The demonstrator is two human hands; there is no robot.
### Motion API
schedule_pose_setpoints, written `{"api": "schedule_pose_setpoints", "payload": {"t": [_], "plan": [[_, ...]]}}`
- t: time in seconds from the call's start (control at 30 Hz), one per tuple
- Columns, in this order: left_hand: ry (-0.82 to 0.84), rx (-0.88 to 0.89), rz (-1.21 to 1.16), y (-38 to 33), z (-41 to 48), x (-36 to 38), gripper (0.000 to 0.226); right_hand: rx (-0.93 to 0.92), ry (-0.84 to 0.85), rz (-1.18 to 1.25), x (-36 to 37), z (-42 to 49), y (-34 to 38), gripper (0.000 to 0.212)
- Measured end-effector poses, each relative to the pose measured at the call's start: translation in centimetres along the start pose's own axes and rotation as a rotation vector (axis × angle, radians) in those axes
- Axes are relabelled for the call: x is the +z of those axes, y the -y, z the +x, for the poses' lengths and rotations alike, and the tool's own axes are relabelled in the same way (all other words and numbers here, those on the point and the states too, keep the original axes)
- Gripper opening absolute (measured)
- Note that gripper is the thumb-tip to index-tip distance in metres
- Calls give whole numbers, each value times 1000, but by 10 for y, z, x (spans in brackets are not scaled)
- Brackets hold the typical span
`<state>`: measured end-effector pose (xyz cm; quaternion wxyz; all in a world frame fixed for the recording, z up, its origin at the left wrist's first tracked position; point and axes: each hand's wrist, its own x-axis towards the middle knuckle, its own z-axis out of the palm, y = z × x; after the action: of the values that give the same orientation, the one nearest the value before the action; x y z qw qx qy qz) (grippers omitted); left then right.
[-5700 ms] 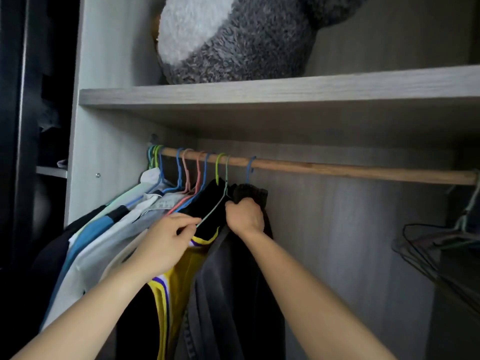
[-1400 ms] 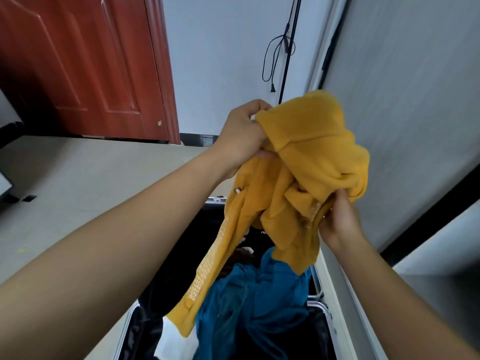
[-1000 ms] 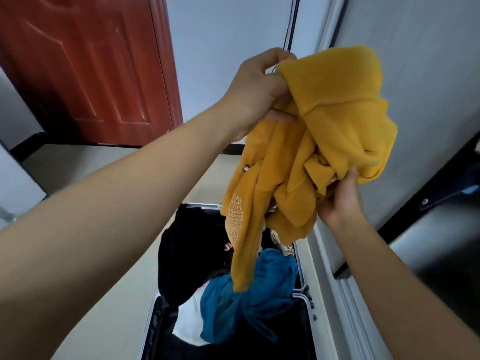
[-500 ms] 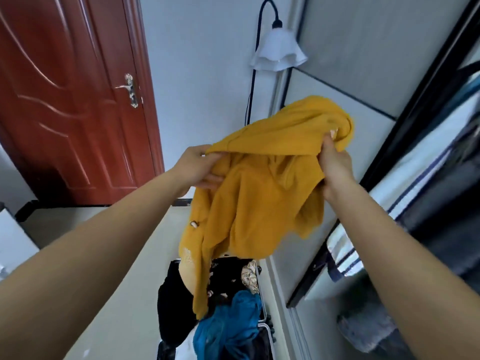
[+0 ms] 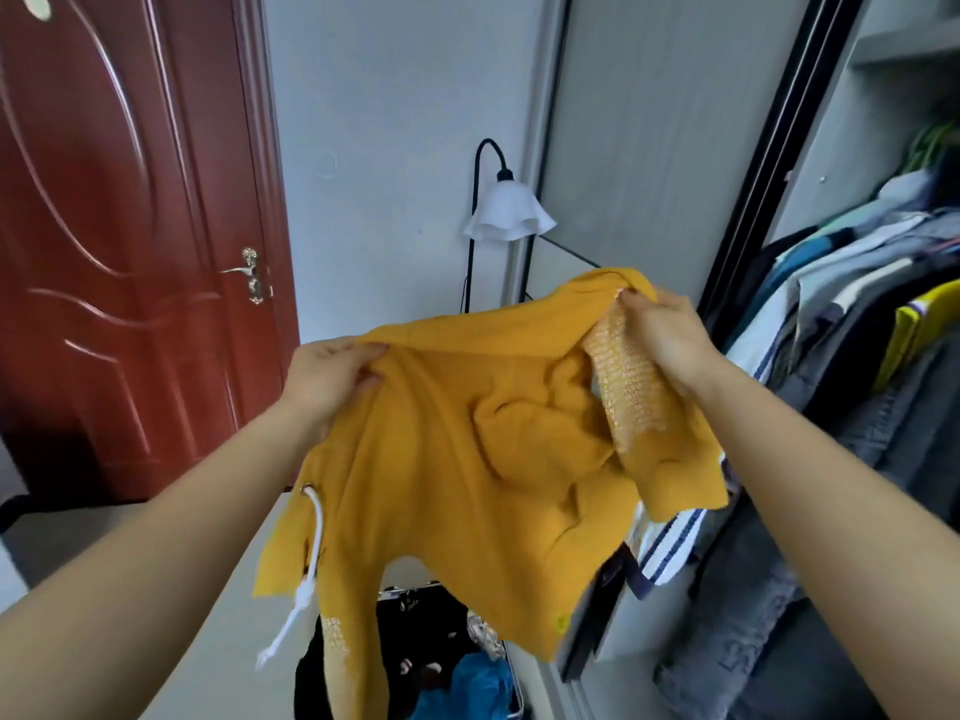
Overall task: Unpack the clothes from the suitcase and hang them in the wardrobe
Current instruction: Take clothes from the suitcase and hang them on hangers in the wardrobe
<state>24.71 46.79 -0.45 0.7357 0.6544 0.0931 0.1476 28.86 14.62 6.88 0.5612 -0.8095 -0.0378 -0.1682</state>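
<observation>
Pinching one shoulder in the curled fingers of the left hand (image 5: 332, 376), a person spreads a mustard-yellow hooded fleece sweatshirt (image 5: 467, 459) in the air. The right hand (image 5: 665, 340) grips the opposite edge, fingers closed on the cloth. Beneath both hands, a dark open suitcase (image 5: 410, 595) holds a blue garment (image 5: 467, 688) and black ones, not yet unpacked. Right of the right hand, the open wardrobe (image 5: 831, 148) shows a row of hung clothes (image 5: 841, 314); the sweatshirt has no hanger yet.
</observation>
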Motion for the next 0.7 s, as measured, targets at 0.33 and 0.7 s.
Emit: {"api": "schedule_pose_setpoints", "payload": {"t": [0.33, 0.7], "plan": [[87, -194, -433, -9, -26, 33, 28, 316, 756, -406, -16, -46, -58, 9], [392, -262, -454, -14, -64, 77, 17, 762, 609, 433, 84, -86, -106, 71]]}}
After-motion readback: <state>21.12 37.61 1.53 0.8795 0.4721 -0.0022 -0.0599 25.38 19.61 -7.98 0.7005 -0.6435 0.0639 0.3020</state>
